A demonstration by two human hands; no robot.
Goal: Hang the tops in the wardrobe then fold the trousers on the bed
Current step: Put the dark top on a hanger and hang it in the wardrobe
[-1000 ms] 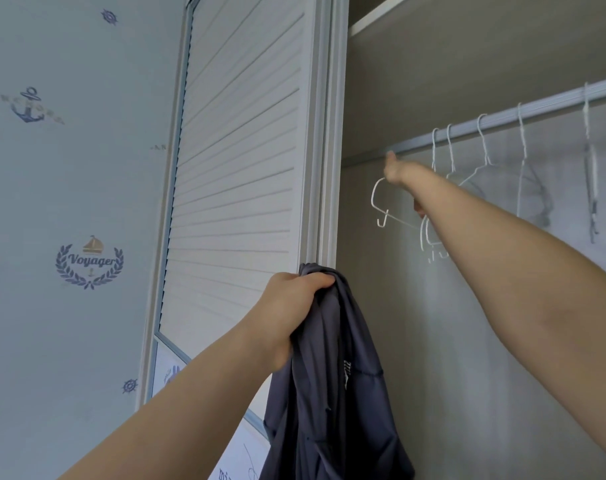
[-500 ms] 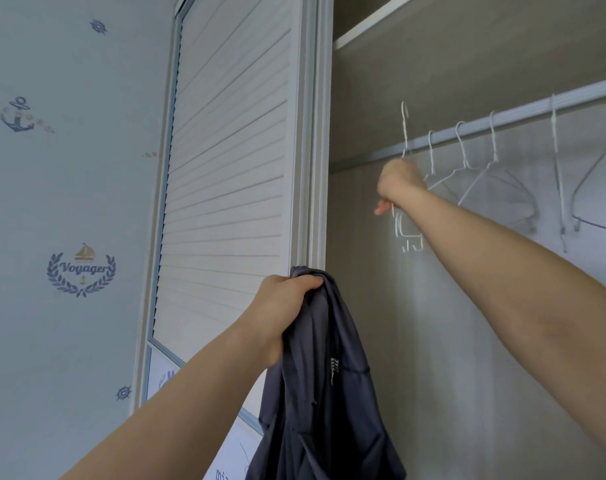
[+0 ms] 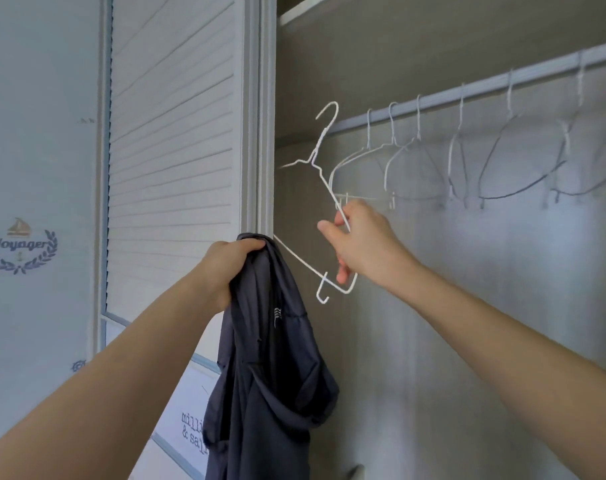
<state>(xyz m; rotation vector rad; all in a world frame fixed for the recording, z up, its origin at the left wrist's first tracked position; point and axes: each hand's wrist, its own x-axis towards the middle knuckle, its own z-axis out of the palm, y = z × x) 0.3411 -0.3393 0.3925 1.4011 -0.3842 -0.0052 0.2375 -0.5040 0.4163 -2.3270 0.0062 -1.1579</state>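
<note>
Top (image 3: 270,386), dark grey-blue, hangs bunched from the left hand (image 3: 225,268) in front of the wardrobe's door frame (image 3: 260,109). Left fingers (image 3: 251,244) are curled tight over the gathered upper edge of the fabric, thumb hidden behind it; the rest of the garment drops loose below the fist, w/ a small white striped mark near its upper middle (too small to read).

Right hand (image 3: 360,244) holds a white wire hanger (image 3: 324,174), which is off the rail (image 3: 468,93) and tilted, hook up and to the left of the rail's end. Right fingers (image 3: 343,275) are closed round the hanger's sloping arm, thumb and forefinger pinching the wire, lower fingers wrapped near the bottom corner by its small notch hook. The hanger's bottom bar runs left and passes behind the top, just beside the left hand; can't tell if it touches the fabric.

More wire hangers (image 3: 416,150) hang on the rail, approx. spread along it to the right, white nearest and a dark one further on.

Writing: the wall (image 3: 38,133) left of the slatted door (image 3: 173,133) carries a blue laurel emblem w/ a little boat and the word "Voyager". Lower down, a panel (image 3: 190,427) shows partial text, "milli" over "& sa" (the rest hidden by the top).
</note>
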